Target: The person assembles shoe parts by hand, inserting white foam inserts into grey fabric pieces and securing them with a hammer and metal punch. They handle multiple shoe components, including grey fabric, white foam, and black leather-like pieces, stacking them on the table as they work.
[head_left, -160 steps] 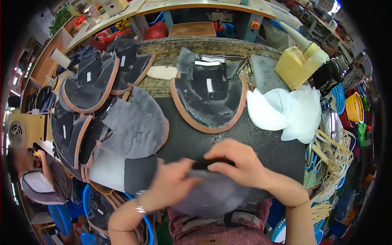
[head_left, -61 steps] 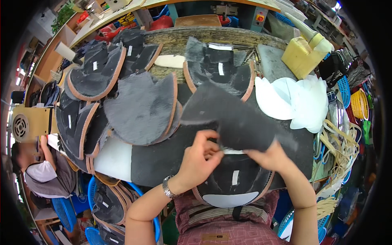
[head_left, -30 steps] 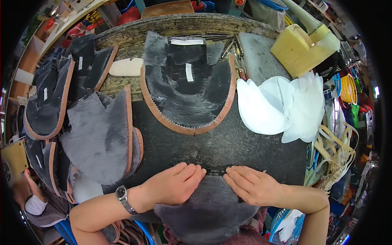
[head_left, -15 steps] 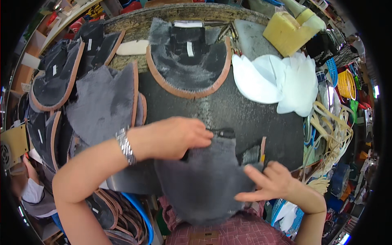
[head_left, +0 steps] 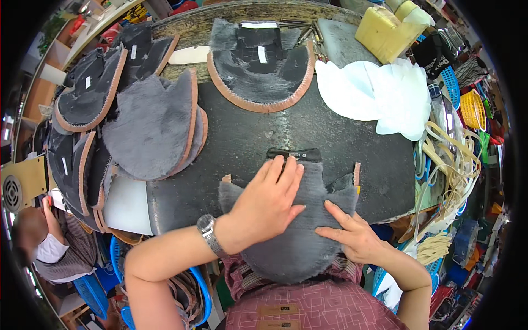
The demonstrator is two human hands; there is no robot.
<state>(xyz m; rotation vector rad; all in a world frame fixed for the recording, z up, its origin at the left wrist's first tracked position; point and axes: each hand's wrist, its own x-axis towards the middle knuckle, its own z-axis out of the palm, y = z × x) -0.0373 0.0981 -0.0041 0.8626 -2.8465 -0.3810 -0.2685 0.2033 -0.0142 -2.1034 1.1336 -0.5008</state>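
A grey plush shoe upper (head_left: 294, 242) lies fur side up at the near edge of the bench, its rounded end hanging toward my apron. A black strip (head_left: 294, 155) with pale print crosses its far end. Just below that strip, my left hand (head_left: 267, 201), a metal watch on its wrist, lies flat with the fingers stretched out. My right hand (head_left: 352, 236) rests on the right side of the upper, two digits extended and apart; its other fingers are partly hidden. Brown-edged side flaps (head_left: 356, 175) stick out at both sides of the upper.
Another upper (head_left: 261, 71), dark side up, lies ahead. Several more uppers (head_left: 151, 126) are piled at left. White cut sheets (head_left: 379, 93), a yellow block (head_left: 385, 36) and pen-like tools (head_left: 319, 41) lie at the far right. Pale straps (head_left: 451, 165) hang off the right side. Another person (head_left: 60, 236) is at left.
My left hand has moved from the upper's far edge onto its surface, fingers now spread forward. The black strip now lies flat and exposed. My right hand stays at the right side.
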